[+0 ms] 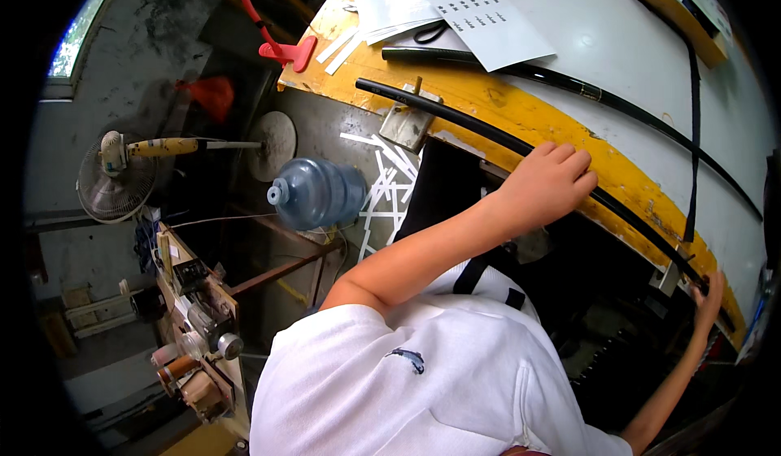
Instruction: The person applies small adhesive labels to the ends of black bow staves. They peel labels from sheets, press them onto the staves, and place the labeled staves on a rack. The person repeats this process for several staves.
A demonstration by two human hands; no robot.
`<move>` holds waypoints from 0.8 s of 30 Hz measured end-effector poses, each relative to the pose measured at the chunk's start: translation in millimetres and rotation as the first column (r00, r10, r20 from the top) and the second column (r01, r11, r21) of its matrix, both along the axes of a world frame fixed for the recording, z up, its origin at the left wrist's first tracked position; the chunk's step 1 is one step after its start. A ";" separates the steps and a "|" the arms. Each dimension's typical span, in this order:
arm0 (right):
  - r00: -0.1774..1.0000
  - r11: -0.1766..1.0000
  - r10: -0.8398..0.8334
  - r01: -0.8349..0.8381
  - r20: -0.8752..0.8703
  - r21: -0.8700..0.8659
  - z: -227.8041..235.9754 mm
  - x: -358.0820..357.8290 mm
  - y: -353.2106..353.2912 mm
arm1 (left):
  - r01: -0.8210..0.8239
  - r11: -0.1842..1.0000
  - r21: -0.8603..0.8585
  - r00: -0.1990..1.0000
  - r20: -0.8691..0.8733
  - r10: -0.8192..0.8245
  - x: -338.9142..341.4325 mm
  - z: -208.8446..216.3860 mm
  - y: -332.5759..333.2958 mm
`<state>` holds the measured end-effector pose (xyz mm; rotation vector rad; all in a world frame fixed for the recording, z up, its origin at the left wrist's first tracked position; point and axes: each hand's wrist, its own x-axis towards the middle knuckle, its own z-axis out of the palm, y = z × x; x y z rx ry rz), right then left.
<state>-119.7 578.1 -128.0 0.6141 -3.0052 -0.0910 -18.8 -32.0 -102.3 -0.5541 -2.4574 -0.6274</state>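
A long black rod [464, 118] lies along the yellow front edge of the table, bent to the eye by the lens. My left hand [549, 178] is closed around its middle, knuckles up. Toward the rod's right end, my right hand [708, 297] grips it between thumb and fingers, beside a small metal bracket [670, 279] at the table edge. The rod's left part passes over a pale metal block [407, 122] with an upright peg. Farther back, a second glossy black rod [561, 80] rests on the table, partly under printed paper sheets [496, 29].
A black strap [695, 147] crosses the white tabletop [626, 57]. At the table's left corner sits a red clamp [293, 53]. Lower left are a blue water jug [317, 193], white strips [386, 187] on the floor, a fan [118, 175] and a small motor machine [207, 326].
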 end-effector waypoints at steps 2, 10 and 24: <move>0.996 0.998 -0.050 0.052 0.076 -0.032 9.8 12.0 -13.6 | -0.014 1.000 -0.019 1.000 -0.003 0.014 2.1 0.0 1.4; 0.995 0.992 0.055 -0.065 -0.087 -0.113 70.5 22.9 -112.7 | 0.001 0.999 0.044 1.000 -0.028 0.000 -1.4 -7.4 -0.2; 0.701 0.675 0.678 -0.713 -0.223 -0.188 92.4 -16.2 -541.1 | 0.119 0.943 0.311 0.993 -0.013 -0.121 18.0 35.1 -70.9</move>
